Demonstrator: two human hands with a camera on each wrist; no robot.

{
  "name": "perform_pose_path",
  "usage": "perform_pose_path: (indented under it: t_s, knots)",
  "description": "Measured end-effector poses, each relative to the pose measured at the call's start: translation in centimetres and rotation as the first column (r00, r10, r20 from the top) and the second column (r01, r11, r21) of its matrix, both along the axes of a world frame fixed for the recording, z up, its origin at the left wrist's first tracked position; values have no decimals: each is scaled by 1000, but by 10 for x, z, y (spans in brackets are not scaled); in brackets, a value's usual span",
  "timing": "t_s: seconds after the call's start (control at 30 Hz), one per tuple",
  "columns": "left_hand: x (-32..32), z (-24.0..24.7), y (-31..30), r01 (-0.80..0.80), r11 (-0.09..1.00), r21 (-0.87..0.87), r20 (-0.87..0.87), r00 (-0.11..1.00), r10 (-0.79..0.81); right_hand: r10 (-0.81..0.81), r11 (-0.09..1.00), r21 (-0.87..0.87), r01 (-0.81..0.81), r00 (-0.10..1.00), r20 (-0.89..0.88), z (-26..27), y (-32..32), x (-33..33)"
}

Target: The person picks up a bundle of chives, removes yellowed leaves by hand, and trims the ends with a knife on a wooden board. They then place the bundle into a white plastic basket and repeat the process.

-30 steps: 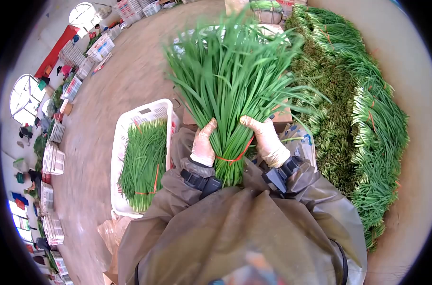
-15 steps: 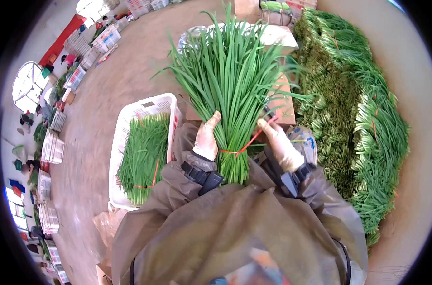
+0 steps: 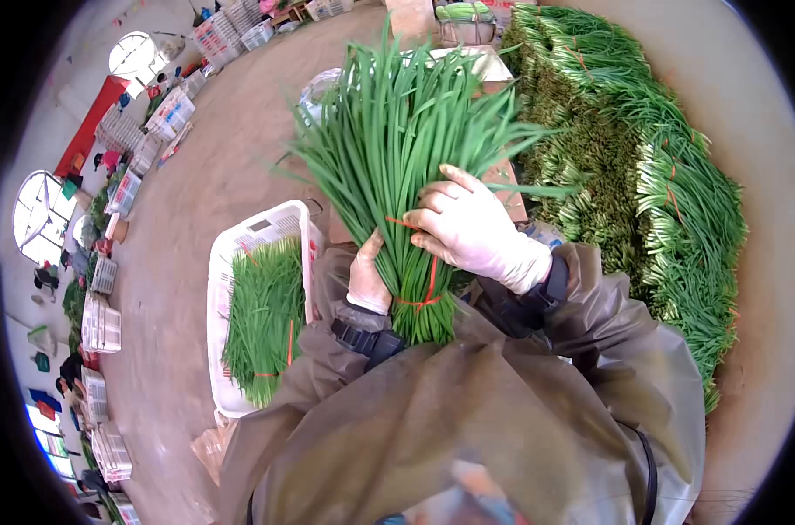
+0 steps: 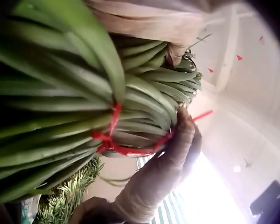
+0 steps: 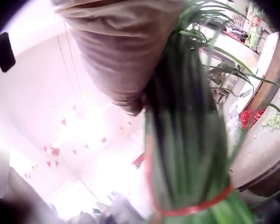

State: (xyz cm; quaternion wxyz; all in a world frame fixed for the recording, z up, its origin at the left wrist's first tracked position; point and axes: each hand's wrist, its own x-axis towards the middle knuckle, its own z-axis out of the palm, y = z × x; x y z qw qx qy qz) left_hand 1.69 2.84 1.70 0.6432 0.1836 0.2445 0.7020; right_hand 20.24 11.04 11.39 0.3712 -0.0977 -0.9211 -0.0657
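Note:
A large bunch of garlic chives (image 3: 397, 149) stands in front of the person's body, leaves fanned upward. Around its lower part runs a red tie (image 3: 432, 280), also seen in the right wrist view as a red band (image 5: 196, 208). The gloved left hand (image 3: 369, 278) grips the bunch from its left side, thumb up along the stems. Across the front of the bunch lies the gloved right hand (image 3: 472, 226), fingers curled, pinching the tie's free length above the band. In the left wrist view a red knot (image 4: 102, 137) shows on the stems.
At the left a white plastic crate (image 3: 218, 306) holds tied chives (image 3: 266, 315). Long heaps of chives (image 3: 686, 210) line the right wall. A cardboard box (image 3: 511, 188) stands behind the bunch. Stacked crates (image 3: 100, 324) and other people (image 3: 69, 376) are along the far left wall.
My right hand has moved from the right side of the bunch to its front, drawing the red tie upward and across. The left hand keeps its grip on the stems.

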Motion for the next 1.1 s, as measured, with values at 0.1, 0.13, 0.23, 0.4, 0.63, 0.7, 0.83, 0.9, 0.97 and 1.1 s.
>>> perform_pose_path:
  t_s: [0.1,0.13,0.23,0.4,0.63,0.7,0.83,0.9,0.97,1.1]
  knots:
    - [-2,-3,-9,2,999,35,69,998,-5,-44,997,-63,39,996,-80,-17,-7,10]
    - [-1,0,-11,26,999,24,136,990,-29,-54,997,-61,47,991,-121,-24,-9,9]
    - [-7,-12,-11,48,997,53,200,978,-58,-89,991,-112,69,978,-189,-34,-13,7]
    - [-5,-13,-15,1,999,54,117,993,-7,-46,979,-204,9,983,-177,-33,-10,8]
    - [-7,0,-12,-182,982,44,-56,981,184,-242,862,-506,-7,873,-425,-22,-20,31]
    - [-10,8,-7,-229,973,28,-192,954,230,-252,319,-917,-238,912,-324,-50,-26,33]
    - [20,39,13,-253,961,-111,-413,891,187,-123,370,-898,-240,945,-303,-95,-41,-7]
    - [31,48,11,-44,988,147,-663,737,132,-224,-87,-872,-481,863,-454,-103,-27,-17]
    - [25,63,-8,-166,985,47,-733,664,147,-313,-517,-632,-577,815,-488,-94,-12,0]
    - [-68,66,-42,-202,978,44,-793,588,157,-445,-792,-176,-585,750,-490,-95,-9,38]
